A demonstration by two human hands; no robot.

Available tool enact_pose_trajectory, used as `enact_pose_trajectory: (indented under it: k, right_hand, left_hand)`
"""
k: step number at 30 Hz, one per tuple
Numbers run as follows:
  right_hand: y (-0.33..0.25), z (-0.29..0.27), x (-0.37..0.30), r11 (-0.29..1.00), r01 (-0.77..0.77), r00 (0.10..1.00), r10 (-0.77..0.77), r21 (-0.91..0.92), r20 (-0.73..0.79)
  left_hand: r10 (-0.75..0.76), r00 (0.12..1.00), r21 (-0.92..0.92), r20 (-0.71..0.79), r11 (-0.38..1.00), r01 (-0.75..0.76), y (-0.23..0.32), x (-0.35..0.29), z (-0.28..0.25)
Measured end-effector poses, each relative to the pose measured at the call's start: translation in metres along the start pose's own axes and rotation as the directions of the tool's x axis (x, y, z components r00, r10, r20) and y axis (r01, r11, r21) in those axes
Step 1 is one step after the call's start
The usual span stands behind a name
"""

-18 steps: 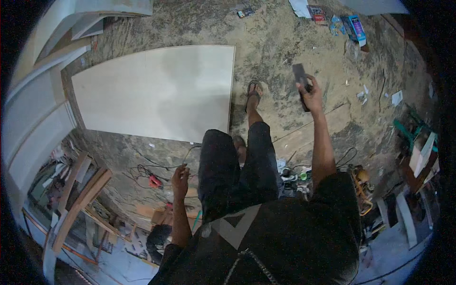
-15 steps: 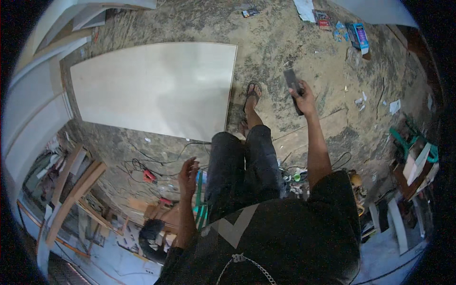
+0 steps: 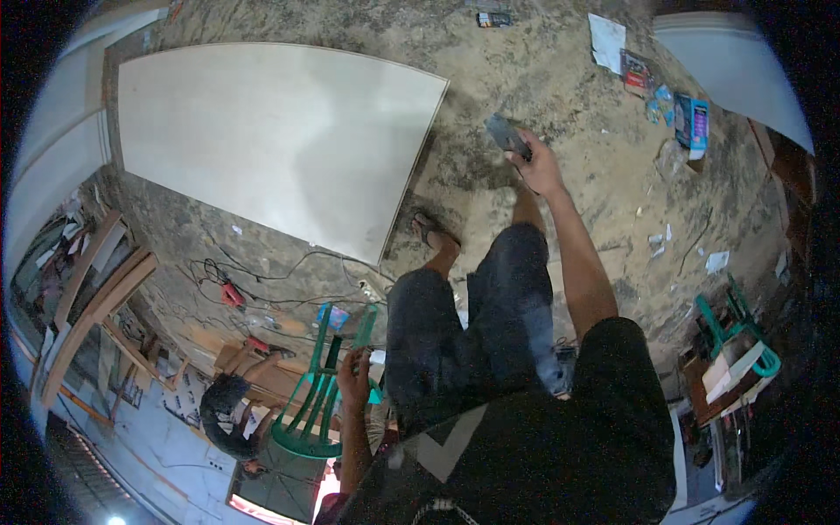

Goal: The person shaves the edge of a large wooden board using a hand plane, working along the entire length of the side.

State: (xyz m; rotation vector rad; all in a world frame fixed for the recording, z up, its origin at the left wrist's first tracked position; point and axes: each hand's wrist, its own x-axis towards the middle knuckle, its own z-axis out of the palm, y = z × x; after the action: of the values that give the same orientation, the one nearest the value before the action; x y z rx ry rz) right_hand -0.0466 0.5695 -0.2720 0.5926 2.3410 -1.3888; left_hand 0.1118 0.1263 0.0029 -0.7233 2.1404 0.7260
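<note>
In my right hand I grip a dark grey, flat oblong block, held out ahead of me above the floor; its exact kind does not show. My left hand hangs low by my left side, fingers loosely bent and seemingly holding nothing. Just behind that hand stands a green plastic chair; whether they touch I cannot tell. Ahead on the left, a large pale board with one curved long edge lies near the floor, its right end short of the block.
A red-bodied corded tool lies among cables on the left. Beyond it another person bends low near wooden frames. A blue box and paper scraps lie at far right. Another green chair holds offcuts.
My right hand and the block have swung forward and left, and the block is now tilted. My legs have changed stride. The green chair and the other person show more fully.
</note>
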Motion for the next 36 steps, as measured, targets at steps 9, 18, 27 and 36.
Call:
enact_pose_trajectory:
  k: [9, 18, 27, 36]
  right_hand:
    - [0.072, 0.047, 0.183, 0.948, -0.029, 0.879, 0.174, -0.316, 0.443]
    - [0.151, 0.116, 0.256, 0.919, 0.382, 0.825, -0.384, 0.091, 0.415]
    - [0.167, 0.126, 0.253, 0.934, 0.286, 0.868, -0.348, 0.215, 0.355]
    - [0.173, 0.134, 0.247, 0.945, 0.270, 0.874, -0.320, 0.184, 0.365]
  left_hand:
    - [0.244, 0.954, -0.194, -0.172, 0.941, -0.276, 0.111, 0.210, 0.182]
    - [0.855, 0.442, 0.442, -0.270, 0.518, -0.732, 0.226, 0.515, 0.281]
    - [0.920, 0.331, 0.549, -0.207, 0.390, -0.740, 0.203, 0.566, 0.316]
    - [0.904, 0.374, 0.586, -0.205, 0.420, -0.693, 0.206, 0.567, 0.317]
